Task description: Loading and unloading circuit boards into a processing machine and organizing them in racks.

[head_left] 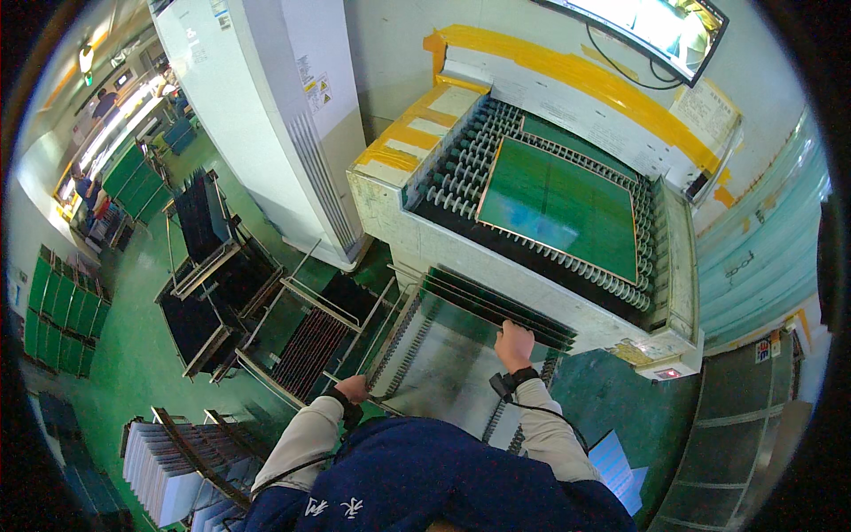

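A metal slotted rack (pixel 403 341) stands before me, with several dark green panels (pixel 496 306) upright in its far slots. My right hand (pixel 514 346) is closed at the top edge of the nearest panel. At the rack's left side, my left hand (pixel 353 388) is closed on the frame; its fingertips are partly hidden. Beyond the rack, a roller conveyor machine (pixel 452 197) carries a large flat green panel (pixel 558 208) with copper-coloured edges, lying apart from both hands.
Left of me stand another slotted rack (pixel 310 346) and black racks (pixel 199 301). White sheets (pixel 164 470) fill a stand at lower left; blue-white sheets (pixel 616 465) lie at lower right. A white cabinet (pixel 266 115) and a wall screen (pixel 656 31) are beyond. People work far left.
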The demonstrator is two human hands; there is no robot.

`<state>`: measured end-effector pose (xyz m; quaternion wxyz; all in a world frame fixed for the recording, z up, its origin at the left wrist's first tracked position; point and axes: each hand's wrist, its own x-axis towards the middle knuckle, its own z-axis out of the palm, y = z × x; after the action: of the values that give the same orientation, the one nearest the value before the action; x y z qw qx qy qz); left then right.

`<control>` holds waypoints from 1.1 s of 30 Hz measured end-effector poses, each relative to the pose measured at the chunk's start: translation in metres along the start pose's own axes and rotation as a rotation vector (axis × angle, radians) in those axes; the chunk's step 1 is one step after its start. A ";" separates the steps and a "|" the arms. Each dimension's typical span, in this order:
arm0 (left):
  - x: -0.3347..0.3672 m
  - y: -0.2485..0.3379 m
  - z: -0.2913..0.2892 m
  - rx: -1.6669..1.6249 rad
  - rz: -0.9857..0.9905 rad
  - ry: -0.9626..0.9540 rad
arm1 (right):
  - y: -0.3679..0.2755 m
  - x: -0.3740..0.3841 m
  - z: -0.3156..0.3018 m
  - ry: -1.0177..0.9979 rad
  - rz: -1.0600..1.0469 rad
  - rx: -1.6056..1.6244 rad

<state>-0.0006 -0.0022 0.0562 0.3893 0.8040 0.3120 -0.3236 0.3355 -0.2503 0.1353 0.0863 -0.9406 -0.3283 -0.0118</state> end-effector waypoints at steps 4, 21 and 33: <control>0.002 -0.005 0.001 0.035 0.044 0.026 | -0.002 -0.001 0.001 0.015 0.001 -0.024; -0.009 0.008 -0.005 0.064 0.005 0.028 | -0.006 -0.003 -0.002 0.052 0.007 -0.016; 0.006 -0.006 0.002 0.040 0.040 0.019 | -0.005 -0.002 0.002 0.066 0.017 -0.023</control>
<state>-0.0026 0.0005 0.0479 0.3765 0.8206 0.2931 -0.3145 0.3302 -0.2473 0.1344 0.0862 -0.9434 -0.3170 -0.0458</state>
